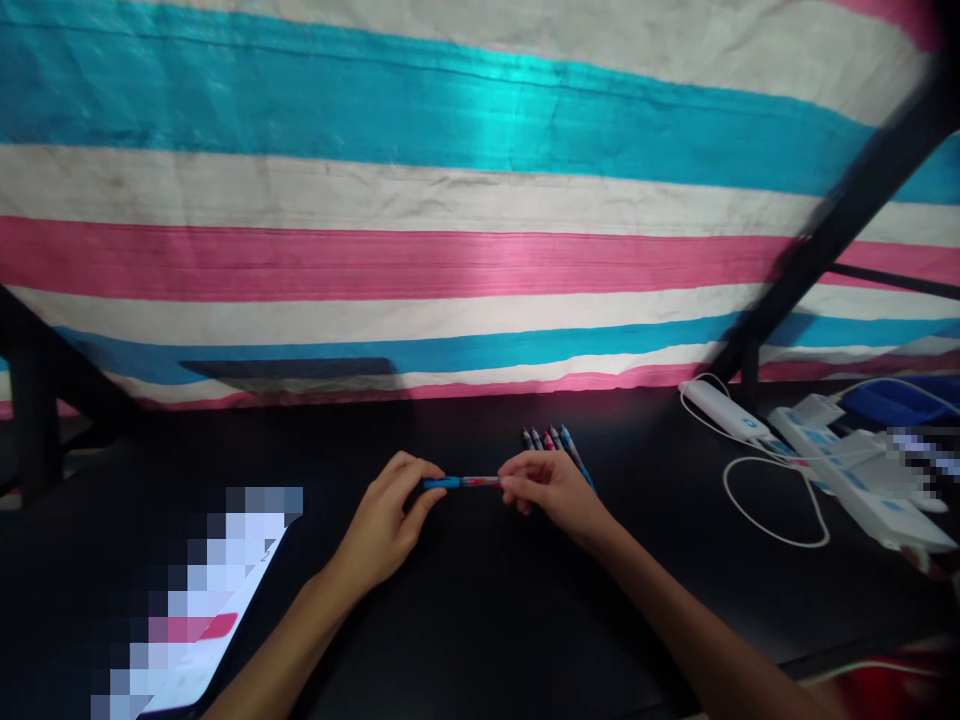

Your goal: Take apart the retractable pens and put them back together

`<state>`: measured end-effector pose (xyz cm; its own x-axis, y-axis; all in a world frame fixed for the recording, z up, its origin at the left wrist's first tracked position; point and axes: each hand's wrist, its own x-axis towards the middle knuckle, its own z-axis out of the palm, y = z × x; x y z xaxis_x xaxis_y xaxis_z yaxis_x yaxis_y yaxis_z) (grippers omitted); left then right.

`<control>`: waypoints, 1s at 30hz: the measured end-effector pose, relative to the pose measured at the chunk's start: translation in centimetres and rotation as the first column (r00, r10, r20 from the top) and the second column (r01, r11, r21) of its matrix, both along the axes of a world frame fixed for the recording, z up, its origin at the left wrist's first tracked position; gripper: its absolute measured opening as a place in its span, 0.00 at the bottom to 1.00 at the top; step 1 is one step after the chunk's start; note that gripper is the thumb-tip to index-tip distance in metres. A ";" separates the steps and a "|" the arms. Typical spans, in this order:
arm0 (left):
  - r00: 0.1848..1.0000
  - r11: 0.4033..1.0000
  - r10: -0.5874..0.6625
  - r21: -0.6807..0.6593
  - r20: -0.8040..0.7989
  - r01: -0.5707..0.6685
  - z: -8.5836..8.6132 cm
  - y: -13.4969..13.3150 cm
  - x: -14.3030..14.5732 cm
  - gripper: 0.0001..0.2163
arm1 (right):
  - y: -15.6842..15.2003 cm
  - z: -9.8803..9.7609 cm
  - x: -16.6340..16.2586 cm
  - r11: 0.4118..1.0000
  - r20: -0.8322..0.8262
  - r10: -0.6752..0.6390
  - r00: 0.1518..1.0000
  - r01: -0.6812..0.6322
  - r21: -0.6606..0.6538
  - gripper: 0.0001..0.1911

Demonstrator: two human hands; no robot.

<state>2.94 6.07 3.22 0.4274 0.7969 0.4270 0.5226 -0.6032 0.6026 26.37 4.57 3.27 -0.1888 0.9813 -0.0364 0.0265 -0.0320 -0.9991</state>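
Between my two hands a pen (459, 482) lies level, blue at its left part and clear with some red at its right. My left hand (390, 515) is closed on the blue end, pinched between thumb and fingers. My right hand (551, 490) pinches the clear end, its fingertips hiding that tip. Just behind my right hand several more pens (551, 438) lie side by side on the black table (450, 620), their lower parts partly covered by that hand. The one at the right of the row is light blue.
A lit screen (217, 640), partly blurred out, lies at the left. To the right are a white power strip (847, 480), a white box-shaped device (724, 410), looped white cables (776, 545) and a blue object (900, 400). Striped sheeting (450, 265) hangs behind the table; black frame bars (832, 225) slant at both sides.
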 end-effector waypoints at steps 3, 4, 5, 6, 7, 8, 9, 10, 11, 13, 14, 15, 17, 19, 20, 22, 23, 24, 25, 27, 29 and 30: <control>0.999 0.999 -0.034 -0.004 0.016 0.034 0.0 0.0 0.1 0.05 | -0.1 0.0 -0.1 0.995 -0.001 0.059 0.998 -0.059 -0.082 0.21; 0.999 1.000 -0.031 -0.006 0.020 0.031 -0.1 0.0 0.1 0.05 | -0.2 0.1 -0.2 0.995 -0.005 0.059 0.998 -0.059 -0.083 0.21; 1.000 1.000 -0.020 -0.007 0.022 0.020 -0.1 0.0 0.2 0.04 | -0.3 0.3 -0.1 0.996 -0.016 0.053 0.998 -0.054 -0.070 0.19; 1.000 1.000 -0.007 -0.008 0.023 0.007 -0.1 0.0 0.2 0.04 | -0.4 0.5 -0.1 0.998 -0.035 0.048 0.998 -0.049 -0.049 0.17; 1.000 1.000 0.003 -0.008 0.022 -0.003 -0.2 0.0 0.2 0.04 | -0.4 0.7 0.0 0.998 -0.057 0.051 0.997 -0.052 -0.027 0.17; 1.000 1.000 0.008 -0.008 0.022 -0.008 -0.2 0.0 0.2 0.04 | -0.5 0.8 0.1 0.998 -0.076 0.063 0.995 -0.064 -0.008 0.18; 1.000 1.000 0.009 -0.007 0.022 -0.008 -0.2 0.0 0.2 0.05 | -0.5 0.9 0.2 0.997 -0.085 0.081 0.993 -0.081 0.006 0.20; 1.000 1.000 0.005 -0.006 0.023 -0.005 -0.3 0.0 0.2 0.05 | -0.5 0.9 0.2 0.995 -0.080 0.101 0.992 -0.100 0.013 0.21; 1.000 1.000 0.002 -0.005 0.024 -0.002 -0.3 0.0 0.2 0.05 | -0.4 0.8 0.2 0.993 -0.060 0.117 0.991 -0.116 0.011 0.18; 1.000 1.000 0.001 -0.006 0.026 -0.001 -0.3 0.0 0.2 0.05 | -0.3 0.5 0.2 0.992 0.012 0.128 0.992 -0.127 -0.017 0.14; 1.000 1.000 0.002 -0.005 0.028 -0.002 -0.4 0.0 0.2 0.06 | -0.2 0.3 0.2 0.992 0.051 0.123 0.991 -0.121 -0.033 0.16; 1.000 1.000 0.003 -0.005 0.029 -0.003 -0.4 0.0 0.2 0.06 | -0.1 0.1 0.2 0.993 0.082 0.113 0.990 -0.109 -0.041 0.19; 0.999 1.000 0.004 -0.003 0.033 -0.004 -0.3 -0.1 0.3 0.05 | -0.1 0.0 0.2 0.998 0.111 0.068 0.991 -0.068 -0.002 0.19; 0.999 1.000 0.002 -0.004 0.035 -0.002 -0.3 -0.1 0.4 0.05 | -0.1 0.1 0.2 0.995 0.098 0.026 0.995 -0.035 0.088 0.17; 0.999 1.000 0.002 -0.007 0.035 -0.001 -0.3 -0.1 0.4 0.05 | -0.2 0.3 0.3 0.992 0.093 0.020 0.995 -0.032 0.125 0.19; 0.999 1.000 0.000 -0.010 0.036 0.000 -0.2 -0.2 0.5 0.05 | -0.2 0.4 0.4 0.989 0.120 0.031 0.992 -0.048 0.140 0.15; 0.999 1.000 -0.002 -0.010 0.037 0.002 -0.2 -0.2 0.5 0.05 | -0.2 0.4 0.4 0.991 0.150 0.047 0.988 -0.065 0.119 0.11; 0.999 1.000 -0.002 -0.008 0.037 0.002 -0.2 -0.2 0.5 0.05 | -0.1 0.4 0.4 0.993 0.177 0.058 0.982 -0.074 0.089 0.13; 0.999 1.000 -0.001 -0.007 0.038 0.001 -0.2 -0.2 0.5 0.05 | -0.1 0.3 0.4 0.995 0.195 0.057 0.979 -0.071 0.066 0.15; 0.999 1.000 0.004 -0.004 0.039 -0.003 -0.2 -0.2 0.5 0.05 | -0.1 0.3 0.4 0.995 0.200 0.031 0.979 -0.048 0.083 0.15; 0.999 1.000 0.003 -0.002 0.038 -0.003 -0.3 -0.1 0.4 0.05 | -0.2 0.3 0.4 0.982 0.208 -0.017 0.978 -0.022 0.186 0.19; 0.999 1.000 0.002 -0.002 0.038 -0.002 -0.4 -0.1 0.4 0.05 | -0.2 0.4 0.4 0.971 0.227 -0.037 0.973 -0.019 0.237 0.19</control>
